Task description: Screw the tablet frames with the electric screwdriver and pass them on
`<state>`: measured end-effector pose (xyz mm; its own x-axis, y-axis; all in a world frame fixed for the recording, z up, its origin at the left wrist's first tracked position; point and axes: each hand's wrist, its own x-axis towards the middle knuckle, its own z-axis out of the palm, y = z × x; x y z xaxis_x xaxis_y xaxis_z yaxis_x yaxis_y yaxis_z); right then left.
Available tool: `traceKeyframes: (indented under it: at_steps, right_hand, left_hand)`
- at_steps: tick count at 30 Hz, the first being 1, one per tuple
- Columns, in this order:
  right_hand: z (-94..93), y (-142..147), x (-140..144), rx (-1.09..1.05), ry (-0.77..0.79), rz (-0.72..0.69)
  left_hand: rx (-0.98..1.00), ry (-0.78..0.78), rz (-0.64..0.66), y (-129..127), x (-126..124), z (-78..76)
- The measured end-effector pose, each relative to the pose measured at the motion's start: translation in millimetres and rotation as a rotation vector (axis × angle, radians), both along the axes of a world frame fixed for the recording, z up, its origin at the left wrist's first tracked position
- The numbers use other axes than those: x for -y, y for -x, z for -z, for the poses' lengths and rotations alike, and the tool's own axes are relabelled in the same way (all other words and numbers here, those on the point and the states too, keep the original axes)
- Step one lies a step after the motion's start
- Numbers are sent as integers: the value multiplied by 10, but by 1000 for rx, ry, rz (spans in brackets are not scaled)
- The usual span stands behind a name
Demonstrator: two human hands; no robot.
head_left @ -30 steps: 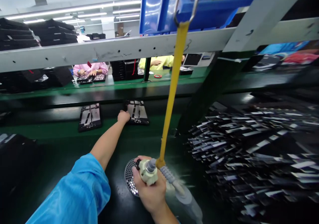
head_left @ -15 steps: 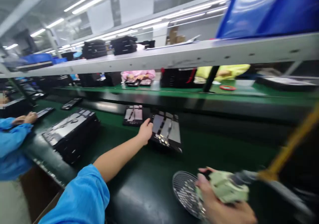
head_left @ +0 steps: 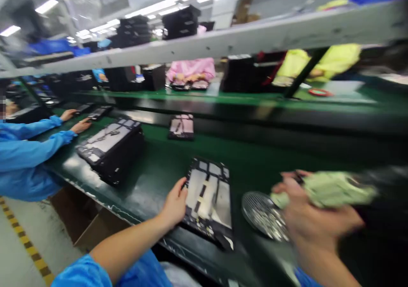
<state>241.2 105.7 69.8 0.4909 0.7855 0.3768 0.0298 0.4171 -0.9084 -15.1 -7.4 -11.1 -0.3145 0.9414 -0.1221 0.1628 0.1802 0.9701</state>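
My left hand [head_left: 175, 204] grips the left edge of an opened tablet [head_left: 208, 202], its thumb on top. The tablet's inside faces up, with pale battery panels, black strips and small parts along the near end. It lies near the front edge of the bench; whether it rests flat I cannot tell. My right hand [head_left: 314, 214], blurred by motion, is closed around a pale green electric screwdriver [head_left: 339, 189]. Just left of that hand a round ridged dish [head_left: 255, 206] holds many small shiny pieces, partly hidden by the hand.
Another opened tablet [head_left: 181, 127] lies farther back on the green bench [head_left: 153, 163]. A tall stack of tablets [head_left: 111, 146] stands to the left. Beyond it, a co-worker's hands [head_left: 79, 125] touch another device. A white shelf [head_left: 223, 44] spans overhead; people work behind it.
My left hand has drawn the tablet nearer, toward the bench's front edge. The screwdriver in my right hand has shifted up and right in view. The co-worker's hands have reached forward to a device.
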Motion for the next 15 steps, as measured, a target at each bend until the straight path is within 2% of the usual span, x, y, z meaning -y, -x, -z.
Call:
traceKeyframes:
  at_steps: [2,4,6,9,11,13,15]
  right_hand:
    - [-158,156,112,8,12,-101]
    - [-159,233,125,35,-27,-91]
    - [-46,240,113,68,-72,-54]
    - [162,207,119,131,-71,-36]
    - [250,192,136,158,-54,-58]
    - [289,186,151,160,-55,-72]
    - [298,186,159,153,-62,-76]
  left_hand:
    - [-101,1,108,144,70,-79]
    - [-187,-7,189,263,92,-194]
    - [-348,-79,339,316,106,-347]
    - [-673,-253,783,278,126,-598]
    - [-807,-315,1018,222,111,-714]
    - [-869,-329,1128,179,76,-755]
    - [-875,-324,1164,164,49,-729]
